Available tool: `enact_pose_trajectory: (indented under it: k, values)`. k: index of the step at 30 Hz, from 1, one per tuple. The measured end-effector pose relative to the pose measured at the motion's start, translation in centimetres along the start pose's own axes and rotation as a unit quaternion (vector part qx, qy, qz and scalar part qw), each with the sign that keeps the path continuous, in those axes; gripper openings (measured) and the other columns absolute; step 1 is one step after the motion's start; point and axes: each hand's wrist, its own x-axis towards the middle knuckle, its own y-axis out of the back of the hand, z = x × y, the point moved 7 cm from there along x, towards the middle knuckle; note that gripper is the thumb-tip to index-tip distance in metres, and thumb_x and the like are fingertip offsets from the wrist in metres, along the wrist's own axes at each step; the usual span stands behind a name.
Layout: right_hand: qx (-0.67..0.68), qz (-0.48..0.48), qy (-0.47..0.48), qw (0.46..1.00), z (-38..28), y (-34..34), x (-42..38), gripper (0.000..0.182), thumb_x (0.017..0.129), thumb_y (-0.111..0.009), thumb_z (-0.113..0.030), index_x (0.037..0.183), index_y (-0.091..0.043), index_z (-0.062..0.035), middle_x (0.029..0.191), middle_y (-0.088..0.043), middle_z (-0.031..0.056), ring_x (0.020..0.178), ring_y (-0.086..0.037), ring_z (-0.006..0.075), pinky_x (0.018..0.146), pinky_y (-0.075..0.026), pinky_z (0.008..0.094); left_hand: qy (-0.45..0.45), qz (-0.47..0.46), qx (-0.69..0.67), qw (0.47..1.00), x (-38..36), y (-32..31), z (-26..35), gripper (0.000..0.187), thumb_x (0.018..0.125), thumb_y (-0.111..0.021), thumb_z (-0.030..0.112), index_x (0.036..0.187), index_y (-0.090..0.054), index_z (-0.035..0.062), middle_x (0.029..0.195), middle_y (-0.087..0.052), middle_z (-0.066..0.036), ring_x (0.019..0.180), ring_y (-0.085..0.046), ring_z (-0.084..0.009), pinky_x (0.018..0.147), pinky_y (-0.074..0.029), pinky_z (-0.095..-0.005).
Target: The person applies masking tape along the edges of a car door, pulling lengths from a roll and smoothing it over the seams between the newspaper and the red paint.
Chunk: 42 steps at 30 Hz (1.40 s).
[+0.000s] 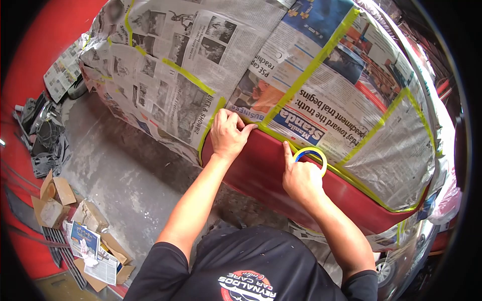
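Sheets of newspaper [321, 115] cover the upper part of a vehicle body, with strips of yellow-green masking tape [314, 66] along their edges. Below them a dark red painted panel [251, 158] is bare. My left hand [228, 133] rests at the panel's top edge with its fingers curled and its thumb against the taped border; what lies under the fingertips is hidden. A roll of masking tape [325, 161] with a blue core is in my right hand [304, 178]. The index finger of that hand stretches toward the taped edge, left of the roll.
On the floor at lower left are opened cardboard boxes [60, 190] and a folded newspaper [84, 240]. Dark vehicle parts [47, 135] lie near a red surface [30, 65] at left. A wheel [384, 271] shows at lower right.
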Motion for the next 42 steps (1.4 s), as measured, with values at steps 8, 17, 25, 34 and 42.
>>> enact_pose_trajectory:
  k: [8, 17, 25, 34, 42]
  values:
    - [0.002, 0.005, 0.000, 1.000, -0.1, -0.1, 0.0, 0.081, 0.084, -0.059, -0.019, 0.157, -0.034, 0.0024, 0.045, -0.052, 0.0016, 0.037, -0.053, 0.0183, 0.039, -0.045, 0.0397, -0.053, 0.016, -0.042, 0.998, 2.5, 2.6, -1.5, 0.027, 0.077, -0.088, 0.025, 0.084, -0.067, 0.0091, 0.088, -0.060, -0.005, 0.078, -0.063, -0.0274, 0.068, -0.052, -0.0407]
    - [0.038, -0.008, -0.024, 0.999, -0.1, -0.5, 0.1, 0.081, 0.082, -0.056, -0.014, 0.160, -0.035, -0.0046, 0.048, -0.052, 0.0013, 0.038, -0.052, 0.0174, 0.039, -0.043, 0.0415, -0.091, -0.055, -0.068, 0.992, 1.9, 1.4, -0.5, 0.027, 0.078, -0.088, 0.025, 0.081, -0.066, 0.0096, 0.082, -0.060, -0.005, 0.071, -0.064, -0.0257, 0.062, -0.051, -0.0375]
    - [0.076, -0.005, -0.034, 0.997, 0.0, -0.7, 0.0, 0.079, 0.083, -0.057, -0.015, 0.159, -0.037, -0.0045, 0.052, -0.055, 0.0026, 0.043, -0.056, 0.0190, 0.042, -0.044, 0.0430, -0.155, -0.081, -0.039, 0.984, 2.7, 0.2, 1.3, 0.032, 0.073, -0.089, 0.029, 0.076, -0.063, 0.0108, 0.075, -0.060, -0.003, 0.067, -0.062, -0.0247, 0.059, -0.050, -0.0373]
    - [0.083, 0.090, -0.041, 0.992, 0.6, 0.1, -1.7, 0.074, 0.086, -0.058, -0.016, 0.158, -0.040, -0.0081, 0.062, -0.059, 0.0036, 0.049, -0.059, 0.0197, 0.048, -0.043, 0.0428, -0.177, -0.152, 0.053, 0.971, 3.1, -1.4, 3.5, 0.041, 0.070, -0.088, 0.042, 0.073, -0.060, 0.0113, 0.071, -0.062, -0.003, 0.064, -0.064, -0.0259, 0.058, -0.050, -0.0402]
    - [0.178, 0.293, 0.024, 0.939, 0.4, 0.7, -9.8, 0.038, 0.082, -0.063, -0.014, 0.115, -0.066, 0.0073, 0.063, -0.061, 0.0053, 0.062, -0.060, 0.0206, 0.064, -0.046, 0.0353, -0.056, -0.203, 0.032, 0.977, 2.7, -2.3, 2.4, 0.034, 0.077, -0.090, 0.028, 0.073, -0.065, 0.0048, 0.066, -0.065, -0.007, 0.056, -0.056, -0.0165, 0.058, -0.048, -0.0310]
